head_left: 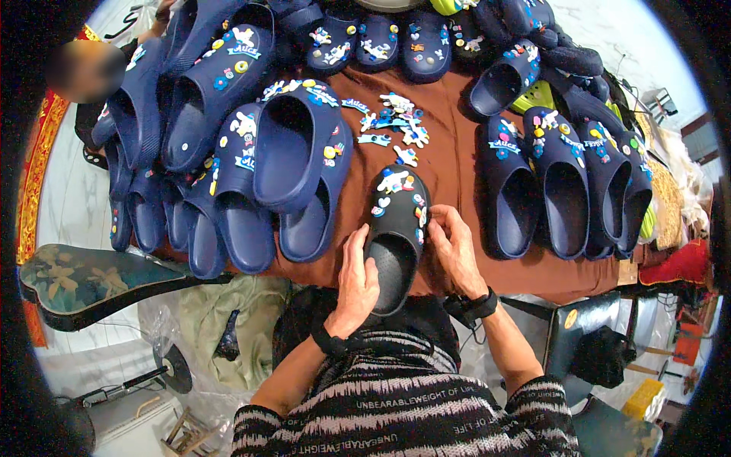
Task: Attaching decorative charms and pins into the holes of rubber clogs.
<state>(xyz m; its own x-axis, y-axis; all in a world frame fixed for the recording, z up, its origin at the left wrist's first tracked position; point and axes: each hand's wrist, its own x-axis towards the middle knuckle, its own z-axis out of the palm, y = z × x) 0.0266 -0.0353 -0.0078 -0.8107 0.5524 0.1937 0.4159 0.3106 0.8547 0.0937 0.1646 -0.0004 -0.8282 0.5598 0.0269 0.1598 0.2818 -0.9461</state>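
A black clog (397,283) with white cartoon charms and small colourful ones on its upper lies in front of me at the table's near edge, toe pointing away. My left hand (355,278) grips its left side near the opening, thumb over the rim. Against the right side of the upper, my right hand (455,247) has its fingers bent and pressed close beside the charms; whether a small charm is between the fingertips is hidden. Just beyond the toe, a pile of loose charms (396,120) in white, blue and yellow is spread on the brown cloth (445,145).
Several navy clogs (289,156) with charms are stacked at the left. More navy clogs (565,206) stand in a row at the right, and others line the far side. A padded patterned bench (91,278) is at the left. Part of another person (145,27) shows at the far left.
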